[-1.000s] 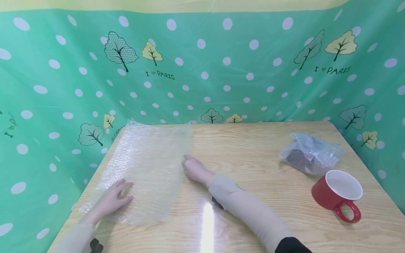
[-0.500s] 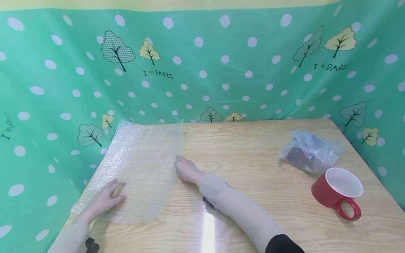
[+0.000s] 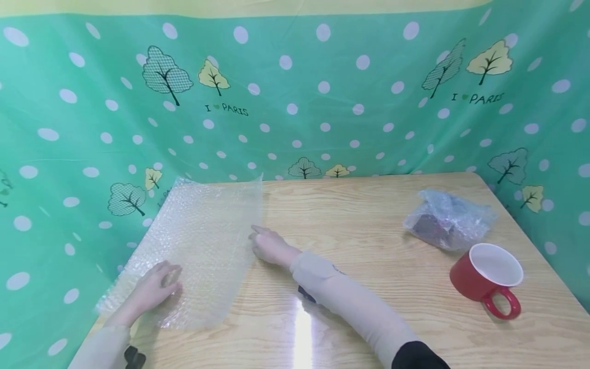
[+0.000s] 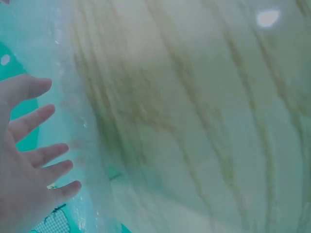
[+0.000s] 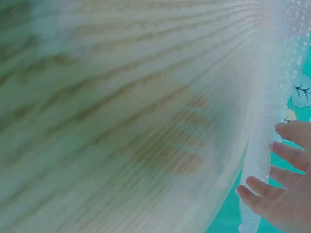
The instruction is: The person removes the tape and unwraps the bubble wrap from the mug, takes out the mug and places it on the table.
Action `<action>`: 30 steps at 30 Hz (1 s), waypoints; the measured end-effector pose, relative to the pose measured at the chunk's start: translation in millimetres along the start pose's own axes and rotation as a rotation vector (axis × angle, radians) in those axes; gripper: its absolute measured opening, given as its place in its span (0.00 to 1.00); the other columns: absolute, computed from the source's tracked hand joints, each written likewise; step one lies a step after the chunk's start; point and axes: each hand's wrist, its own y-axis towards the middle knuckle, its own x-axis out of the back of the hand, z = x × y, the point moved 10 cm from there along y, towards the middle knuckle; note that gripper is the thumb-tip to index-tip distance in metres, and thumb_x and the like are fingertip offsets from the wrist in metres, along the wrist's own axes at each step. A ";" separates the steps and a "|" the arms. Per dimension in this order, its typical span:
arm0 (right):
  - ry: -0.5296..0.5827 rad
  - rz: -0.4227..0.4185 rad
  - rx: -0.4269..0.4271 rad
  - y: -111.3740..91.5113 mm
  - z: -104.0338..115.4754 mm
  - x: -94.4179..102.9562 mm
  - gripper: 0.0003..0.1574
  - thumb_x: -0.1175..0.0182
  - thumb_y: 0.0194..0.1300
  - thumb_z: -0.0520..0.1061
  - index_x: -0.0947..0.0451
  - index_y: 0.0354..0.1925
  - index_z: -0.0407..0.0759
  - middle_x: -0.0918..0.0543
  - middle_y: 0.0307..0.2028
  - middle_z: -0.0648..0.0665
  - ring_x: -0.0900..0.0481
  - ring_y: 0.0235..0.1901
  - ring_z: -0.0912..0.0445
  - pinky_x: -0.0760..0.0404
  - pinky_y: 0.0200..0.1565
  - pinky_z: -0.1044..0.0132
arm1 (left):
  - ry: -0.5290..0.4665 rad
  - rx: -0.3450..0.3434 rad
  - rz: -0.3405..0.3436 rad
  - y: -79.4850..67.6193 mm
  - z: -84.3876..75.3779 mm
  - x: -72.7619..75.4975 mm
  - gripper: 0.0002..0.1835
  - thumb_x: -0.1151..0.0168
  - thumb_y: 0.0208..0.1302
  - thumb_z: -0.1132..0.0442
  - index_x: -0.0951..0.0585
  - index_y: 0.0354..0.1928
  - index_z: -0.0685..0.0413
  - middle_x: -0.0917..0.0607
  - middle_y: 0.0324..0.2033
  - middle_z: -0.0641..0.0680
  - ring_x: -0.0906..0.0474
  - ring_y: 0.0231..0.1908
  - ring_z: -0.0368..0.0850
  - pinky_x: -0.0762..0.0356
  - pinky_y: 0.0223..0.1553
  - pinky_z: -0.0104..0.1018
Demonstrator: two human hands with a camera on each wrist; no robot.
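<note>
A clear sheet of bubble wrap (image 3: 207,241) lies spread over the left side of the wooden table. My left hand (image 3: 154,288) rests over its near left part, thumb apart from the fingers. In the left wrist view the left fingers (image 4: 48,154) are spread and hold nothing. At the sheet's right edge is my right hand (image 3: 269,246), fingertips overlapping that edge. The right wrist view has the right fingers (image 5: 286,177) loosely extended beside the bubble wrap (image 5: 265,136), with nothing gripped.
A red mug (image 3: 484,279) with a white inside stands at the right, its handle toward me. Just behind it lies a bundle in bubble wrap (image 3: 451,220) with something dark inside. Polka-dot green cloth (image 3: 295,102) hangs behind and beside the table (image 3: 350,215).
The bubble wrap has slid left, and both hands have shifted left with it. The camera view has also moved slightly. The mug and the wrapped bundle stay where they were.
</note>
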 end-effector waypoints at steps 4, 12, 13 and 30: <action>0.016 -0.012 0.012 -3.5 0.5 7.1 0.21 0.50 0.64 0.44 0.30 0.54 0.40 0.39 0.62 0.39 0.39 0.60 0.48 0.39 0.61 0.57 | -0.006 -0.010 -0.011 2.1 -9.7 5.5 0.24 0.43 0.57 0.60 0.31 0.52 0.68 0.41 0.55 0.79 0.44 0.52 0.77 0.45 0.49 0.71; 0.097 -0.025 -0.030 -12.5 -6.2 23.0 0.22 0.50 0.64 0.45 0.32 0.56 0.42 0.41 0.63 0.39 0.41 0.61 0.48 0.41 0.62 0.57 | 0.015 -0.088 -0.084 10.2 -39.8 20.0 0.21 0.44 0.58 0.63 0.29 0.51 0.67 0.38 0.54 0.77 0.43 0.52 0.75 0.44 0.50 0.69; 0.097 -0.029 -0.031 -13.8 -6.7 25.4 0.22 0.50 0.64 0.45 0.32 0.56 0.42 0.41 0.63 0.40 0.41 0.61 0.48 0.41 0.62 0.57 | 0.016 -0.097 -0.091 11.4 -43.9 21.6 0.20 0.44 0.58 0.63 0.29 0.51 0.67 0.38 0.54 0.76 0.42 0.52 0.75 0.44 0.50 0.69; 0.097 -0.056 -0.061 -51.0 -23.7 73.0 0.22 0.48 0.63 0.46 0.31 0.55 0.42 0.36 0.60 0.39 0.38 0.59 0.47 0.39 0.61 0.55 | 0.034 -0.246 -0.101 36.5 -128.6 33.2 0.20 0.43 0.57 0.63 0.28 0.51 0.63 0.34 0.55 0.71 0.40 0.55 0.69 0.44 0.55 0.64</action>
